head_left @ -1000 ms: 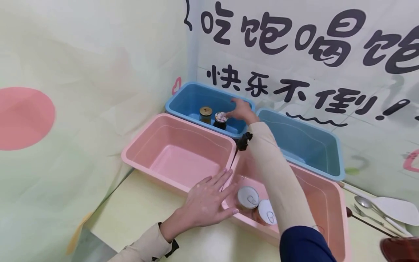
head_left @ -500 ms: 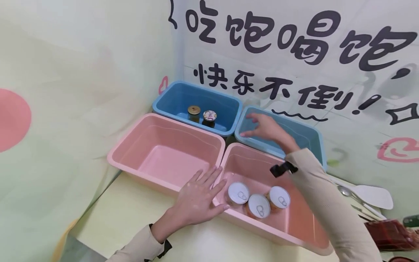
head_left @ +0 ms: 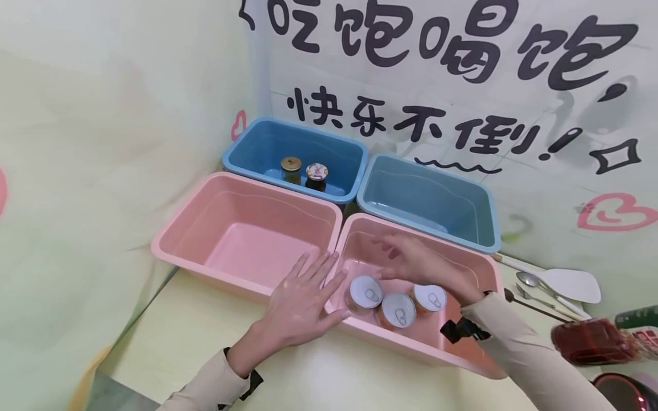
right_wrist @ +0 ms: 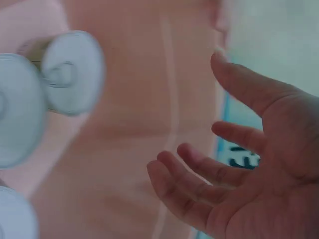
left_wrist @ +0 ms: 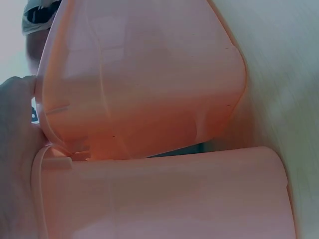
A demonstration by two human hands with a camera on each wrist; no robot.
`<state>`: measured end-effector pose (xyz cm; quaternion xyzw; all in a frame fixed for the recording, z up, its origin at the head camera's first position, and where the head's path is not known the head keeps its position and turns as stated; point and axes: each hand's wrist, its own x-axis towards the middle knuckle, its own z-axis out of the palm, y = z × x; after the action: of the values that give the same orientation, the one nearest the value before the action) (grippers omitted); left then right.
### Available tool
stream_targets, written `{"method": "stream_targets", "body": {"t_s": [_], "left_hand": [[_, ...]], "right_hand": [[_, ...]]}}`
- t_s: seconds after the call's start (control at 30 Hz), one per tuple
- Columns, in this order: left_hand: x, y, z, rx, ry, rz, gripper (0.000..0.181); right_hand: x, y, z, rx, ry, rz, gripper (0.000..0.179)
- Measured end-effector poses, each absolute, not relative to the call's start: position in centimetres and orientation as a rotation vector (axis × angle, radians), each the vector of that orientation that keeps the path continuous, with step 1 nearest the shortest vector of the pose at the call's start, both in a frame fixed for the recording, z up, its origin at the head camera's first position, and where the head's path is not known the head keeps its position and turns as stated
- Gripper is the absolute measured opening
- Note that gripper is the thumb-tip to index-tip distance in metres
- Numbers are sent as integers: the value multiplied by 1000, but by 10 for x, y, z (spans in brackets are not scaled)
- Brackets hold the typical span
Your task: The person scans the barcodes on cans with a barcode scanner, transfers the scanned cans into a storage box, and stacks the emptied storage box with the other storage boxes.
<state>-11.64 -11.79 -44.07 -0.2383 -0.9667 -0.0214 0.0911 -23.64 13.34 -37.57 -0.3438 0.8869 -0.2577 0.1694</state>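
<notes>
My left hand (head_left: 303, 305) lies flat with fingers spread where the rims of the left pink bin (head_left: 247, 279) and the right pink bin (head_left: 406, 342) meet. Over the right pink bin hovers my right hand (head_left: 411, 260), its fingers loosely bent and holding nothing. Below it three cans with white pull-tab lids stand in that bin: a left can (head_left: 364, 290), a middle can (head_left: 398, 309) and a right can (head_left: 429, 297). In the right wrist view a can lid (right_wrist: 75, 72) shows apart from the fingers. Two jars, one gold-lidded (head_left: 291, 164) and one with a patterned lid (head_left: 316, 172), stand in the dark blue bin (head_left: 303, 128).
A lighter blue bin (head_left: 426, 171) sits behind the right pink bin. To the right lie a white spatula (head_left: 570, 284), a spoon (head_left: 528, 279) and other utensils, with a dark red package (head_left: 591, 341) nearer. A lettered wall sheet (head_left: 452, 103) rises behind.
My right hand has left the patterned-lid jar in the dark blue bin. It has passed the lighter blue bin and come down over the right pink bin. The left hand stays on the rims.
</notes>
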Motion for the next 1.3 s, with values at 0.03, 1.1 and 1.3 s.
{"method": "stream_targets", "body": {"t_s": [0.03,1.1,1.3], "left_hand": [[-117,-118,-440,-708,-2871,-68,76],[-144,-109,-427,-812,-2961,-207,78],[-144,-107,-428,-807,-2964,-240,80]], "right_hand": [[-234,132,-381,-962,2524,-697,73],[-220,94,-467,-981,2547,-439,69],[-219,93,-469,-931,2549,-418,58]]}}
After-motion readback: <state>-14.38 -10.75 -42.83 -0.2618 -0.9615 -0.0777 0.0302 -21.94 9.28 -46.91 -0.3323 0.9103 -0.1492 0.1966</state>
